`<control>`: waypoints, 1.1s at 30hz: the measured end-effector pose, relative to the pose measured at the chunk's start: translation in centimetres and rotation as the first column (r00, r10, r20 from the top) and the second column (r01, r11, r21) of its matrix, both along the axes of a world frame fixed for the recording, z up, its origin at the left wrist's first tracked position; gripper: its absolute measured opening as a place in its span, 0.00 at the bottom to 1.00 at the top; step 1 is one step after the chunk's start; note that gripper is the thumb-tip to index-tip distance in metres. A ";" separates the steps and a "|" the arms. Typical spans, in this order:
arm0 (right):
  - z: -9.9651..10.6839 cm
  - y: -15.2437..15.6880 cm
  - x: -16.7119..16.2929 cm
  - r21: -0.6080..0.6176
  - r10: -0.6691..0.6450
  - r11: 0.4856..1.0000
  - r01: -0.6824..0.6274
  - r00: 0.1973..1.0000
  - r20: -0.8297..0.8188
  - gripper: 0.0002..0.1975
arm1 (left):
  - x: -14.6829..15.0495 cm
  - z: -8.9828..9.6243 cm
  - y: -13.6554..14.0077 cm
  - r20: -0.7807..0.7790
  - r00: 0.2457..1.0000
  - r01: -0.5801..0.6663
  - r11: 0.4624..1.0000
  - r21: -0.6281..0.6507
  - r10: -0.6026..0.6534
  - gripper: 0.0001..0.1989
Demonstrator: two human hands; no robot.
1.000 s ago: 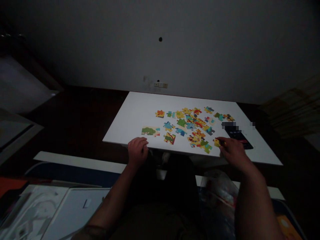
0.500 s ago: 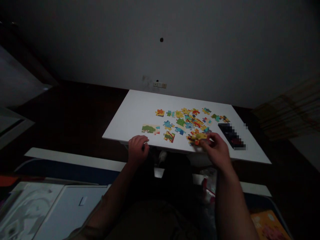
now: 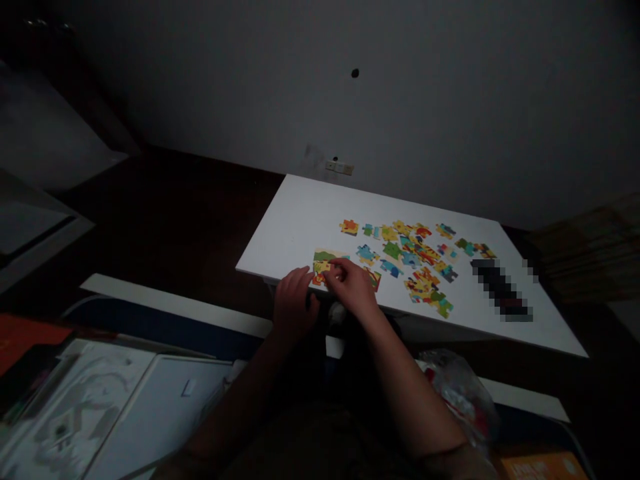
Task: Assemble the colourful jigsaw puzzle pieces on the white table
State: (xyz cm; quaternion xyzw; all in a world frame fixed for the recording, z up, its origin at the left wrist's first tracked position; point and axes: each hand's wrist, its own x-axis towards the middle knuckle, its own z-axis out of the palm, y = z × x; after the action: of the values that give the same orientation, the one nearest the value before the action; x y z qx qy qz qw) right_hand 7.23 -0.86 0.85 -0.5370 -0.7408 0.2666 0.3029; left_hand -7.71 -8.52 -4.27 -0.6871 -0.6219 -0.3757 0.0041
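Note:
My right hand (image 3: 351, 285) pinches a yellow puzzle piece (image 3: 321, 272) with its thumb and fingers. The piece is over the lower part of a green-and-cream joined section (image 3: 326, 255) near the table's front edge, and whether the two interlock I cannot tell. Just left of it rests my left hand (image 3: 295, 297), fingers stretched along the table edge, thumb apart, holding nothing. Partly behind my right wrist lies another puzzle piece (image 3: 374, 277). Several loose pieces, among them a green puzzle piece (image 3: 392, 251) and a blue one (image 3: 367, 254), are spread to the right.
The white table (image 3: 305, 207) stands before a grey wall with a socket strip (image 3: 340, 167). A dark pixelated object (image 3: 500, 288) lies at its right end. Beside me are a white open box (image 3: 165, 393) on the left, a clear plastic bag (image 3: 463, 393) and an orange box (image 3: 547, 467) on the right.
My right hand has carried the yellow puzzle piece left, from the loose pieces to the joined section. My left hand stays at the table edge. The view has shifted, moving the table rightward in frame.

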 end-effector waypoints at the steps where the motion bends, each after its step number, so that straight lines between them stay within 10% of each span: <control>1: 0.0 0.0 -0.3 0.036 0.012 0.999 -0.013 0.999 0.042 0.13 | -0.1 0.1 0.0 -0.019 0.999 0.025 1.000 -0.009 -0.026 0.25; 11: -0.9 0.2 0.6 0.297 -0.018 0.952 -0.072 0.956 0.291 0.14 | -0.4 0.1 0.3 -0.086 0.994 0.060 0.996 -0.062 -0.065 0.23; 33: -1.1 0.5 1.1 0.268 0.017 0.957 -0.114 0.941 0.339 0.17 | 1.7 2.9 -0.3 -0.178 0.984 -0.045 0.964 -0.263 -0.003 0.26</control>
State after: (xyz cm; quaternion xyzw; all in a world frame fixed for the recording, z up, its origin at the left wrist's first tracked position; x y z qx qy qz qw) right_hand 8.29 -0.32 -0.29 -0.5000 -0.8294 0.0730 0.2383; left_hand -5.97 -8.80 -1.34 -0.7053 -0.6712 -0.2261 -0.0291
